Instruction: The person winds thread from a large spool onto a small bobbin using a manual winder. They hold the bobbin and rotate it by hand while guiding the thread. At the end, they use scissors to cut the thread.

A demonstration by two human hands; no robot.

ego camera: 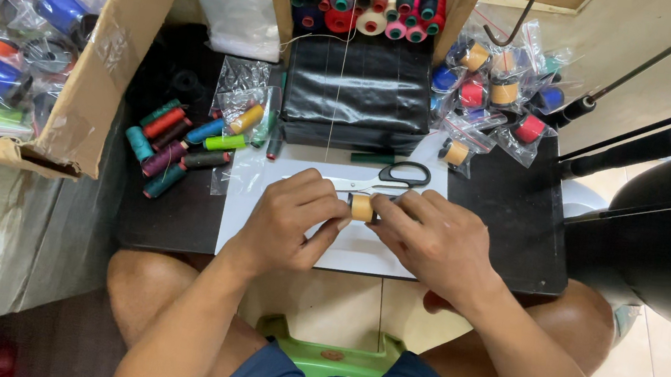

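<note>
Spool (362, 208) of tan thread sits pinched endwise between my left hand (291, 219) and right hand (431, 241) fingers, just below the scissors (392, 178), steadying it.

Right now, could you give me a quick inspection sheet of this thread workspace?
Surface: dark low table with a white sheet.
Job's things: tan thread spool held between both hands; scissors just behind it.
Clutter: loose coloured spools at left; bagged spools at right; black box.
Hands: left hand and right hand both pinch the spool.
Cables: thin thread running up over the box.
Surroundings: cardboard box of bagged spools, green stool.
</note>
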